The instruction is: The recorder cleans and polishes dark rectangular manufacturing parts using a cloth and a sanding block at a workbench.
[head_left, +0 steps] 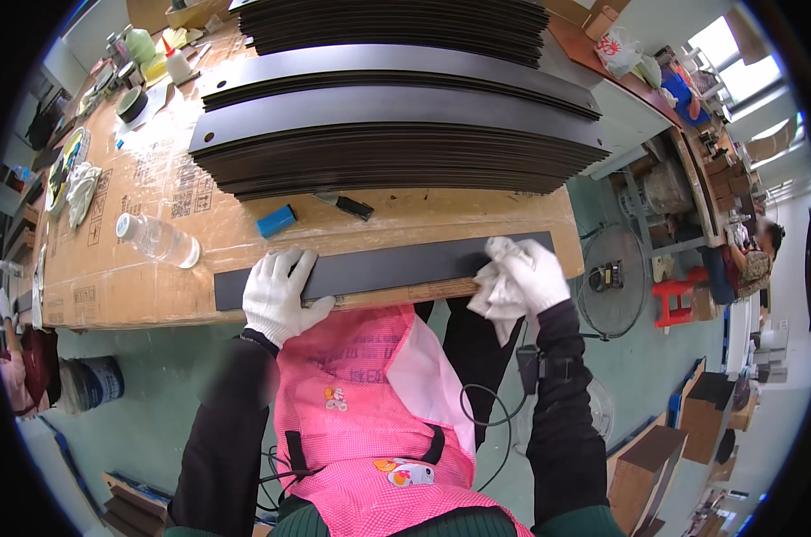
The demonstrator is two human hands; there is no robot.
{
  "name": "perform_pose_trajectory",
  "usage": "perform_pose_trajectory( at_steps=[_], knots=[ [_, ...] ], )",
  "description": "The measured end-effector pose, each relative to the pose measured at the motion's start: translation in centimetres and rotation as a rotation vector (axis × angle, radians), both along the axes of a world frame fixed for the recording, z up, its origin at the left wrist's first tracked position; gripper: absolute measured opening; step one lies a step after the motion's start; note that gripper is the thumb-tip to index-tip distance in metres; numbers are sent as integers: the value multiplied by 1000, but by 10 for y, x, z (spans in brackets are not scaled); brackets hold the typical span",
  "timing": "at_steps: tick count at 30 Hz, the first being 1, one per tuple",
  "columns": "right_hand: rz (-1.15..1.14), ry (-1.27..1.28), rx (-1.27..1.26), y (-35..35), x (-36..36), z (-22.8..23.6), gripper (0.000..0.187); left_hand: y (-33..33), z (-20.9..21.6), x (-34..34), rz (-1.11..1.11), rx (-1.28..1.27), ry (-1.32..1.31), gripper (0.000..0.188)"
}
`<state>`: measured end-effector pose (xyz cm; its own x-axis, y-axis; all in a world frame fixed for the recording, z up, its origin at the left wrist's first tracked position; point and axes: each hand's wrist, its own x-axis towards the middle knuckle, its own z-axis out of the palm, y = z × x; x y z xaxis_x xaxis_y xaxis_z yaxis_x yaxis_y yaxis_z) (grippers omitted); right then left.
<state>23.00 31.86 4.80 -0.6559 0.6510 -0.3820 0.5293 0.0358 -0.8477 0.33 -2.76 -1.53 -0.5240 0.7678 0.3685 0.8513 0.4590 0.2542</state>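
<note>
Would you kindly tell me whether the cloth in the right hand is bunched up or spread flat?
Bunched up: the white cloth gathers in creased folds beneath the gloved right hand.

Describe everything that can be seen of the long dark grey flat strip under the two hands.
The long dark grey flat strip is narrow and smooth-looking, with a dull surface; its material, perhaps coated metal, is uncertain. It lies flat near the close edge of the brown cardboard-covered table, its right end higher in the picture. The white-gloved left hand rests on its left part; the white-gloved right hand holds a crumpled white cloth on its right part.
</note>
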Motion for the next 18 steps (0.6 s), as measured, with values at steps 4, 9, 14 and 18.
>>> perform_pose_trajectory(
  at_steps=[4, 9, 14, 18],
  knots=[
    [338, -758, 702, -6, -46, -4, 43, 1, 2, -2, -3, -2, 20, 75],
    [500, -524, 614, -67, -84, -7, 43, 6, 3, -2, -21, 25, 22, 74],
    [744, -454, 606, -107, -82, -19, 42, 7, 0, -3, -41, 20, 40, 74],
    [880, -619, 608, -10, -39, -24, 37, 7, 8, -2, -29, 5, 10, 74]
  ],
)
